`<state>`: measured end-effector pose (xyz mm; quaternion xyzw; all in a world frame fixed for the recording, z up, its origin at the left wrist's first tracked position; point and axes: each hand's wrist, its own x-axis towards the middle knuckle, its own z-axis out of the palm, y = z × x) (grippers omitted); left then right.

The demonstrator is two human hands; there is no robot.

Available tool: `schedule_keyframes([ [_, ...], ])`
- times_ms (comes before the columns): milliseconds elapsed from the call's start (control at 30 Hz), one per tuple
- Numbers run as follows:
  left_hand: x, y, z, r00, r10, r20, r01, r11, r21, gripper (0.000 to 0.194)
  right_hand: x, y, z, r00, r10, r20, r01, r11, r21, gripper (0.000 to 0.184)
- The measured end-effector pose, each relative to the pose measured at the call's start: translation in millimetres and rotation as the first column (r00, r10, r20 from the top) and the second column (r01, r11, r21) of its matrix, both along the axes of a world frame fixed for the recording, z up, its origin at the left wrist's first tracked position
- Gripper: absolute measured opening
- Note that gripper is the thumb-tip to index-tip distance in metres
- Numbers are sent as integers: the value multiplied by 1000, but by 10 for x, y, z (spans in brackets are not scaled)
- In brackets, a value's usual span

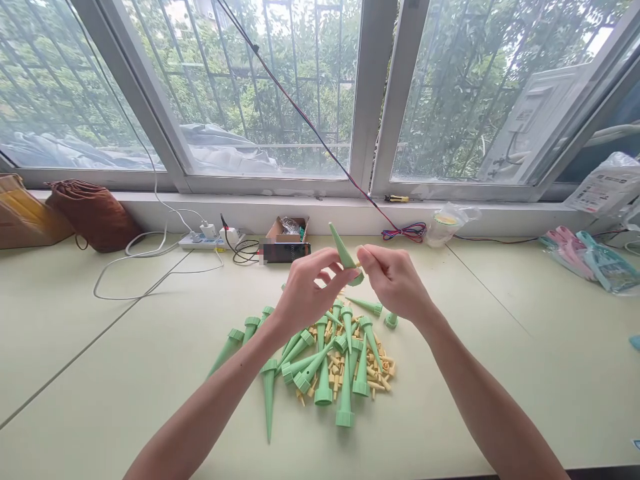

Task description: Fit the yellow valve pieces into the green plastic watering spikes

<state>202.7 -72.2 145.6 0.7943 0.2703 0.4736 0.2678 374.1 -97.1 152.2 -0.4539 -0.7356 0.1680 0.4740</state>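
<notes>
My left hand [306, 293] pinches a green cone-shaped spike [343, 248] that points up and away from me. My right hand [395, 280] is closed at the spike's wide lower end, fingers pressed together on a small part I cannot make out. Both hands hover above a pile of several green spikes [320, 363] lying on the pale green table [125, 373]. Several small yellow plugs [376, 373] are mixed into the pile.
A brown bag [93, 213] and a cardboard box [23, 213] sit far left under the window. A power strip [203, 240] with white cables, a small open box [287, 230], coloured wires [405, 233] and plastic bags [590, 257] lie along the back.
</notes>
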Motion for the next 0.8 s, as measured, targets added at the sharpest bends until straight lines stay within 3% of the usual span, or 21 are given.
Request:
schedule_keyframes([
  [67, 0, 38, -69, 997, 74, -13, -69, 969, 238, 13, -8, 10, -2, 1000, -18, -13, 17, 999, -31, 46],
  [133, -6, 67, -133, 988, 148, -43, -120, 912, 392, 14, -16, 21, -6, 999, -30, -30, 28, 997, -77, 49],
  [233, -7, 69, -177, 952, 270, -144, -198, 902, 385, 21, -18, 46, -17, 998, -39, -47, 32, 991, -132, 53],
  [367, -1, 55, -111, 949, 285, -137, -266, 953, 143, 29, 3, 86, -41, 995, -80, -62, 74, 993, -95, 53],
  [467, -32, 88, -21, 986, 144, -80, -159, 962, -221, 40, 18, 101, -55, 993, -116, -28, 116, 993, -8, 50],
  [500, -49, 105, 5, 998, 52, -40, -63, 925, -374, 44, 18, 100, -57, 993, -115, -11, 115, 993, 17, 49],
  [567, -83, 134, 40, 990, -134, 50, 137, 782, -608, 52, 12, 94, -59, 996, -92, 16, 91, 995, 45, 47],
  [633, -109, 151, 50, 955, -260, 141, 280, 642, -714, 52, -2, 85, -59, 997, -70, 27, 69, 996, 56, 45],
  [667, -119, 157, 48, 940, -292, 175, 322, 599, -733, 50, -11, 80, -59, 998, -64, 30, 62, 996, 62, 44],
  [733, -131, 163, 36, 923, -315, 220, 368, 557, -744, 46, -27, 73, -59, 998, -56, 35, 53, 996, 74, 44],
  [800, -133, 167, 26, 918, -312, 246, 386, 551, -740, 43, -43, 69, -63, 998, -49, 31, 46, 996, 75, 45],
])
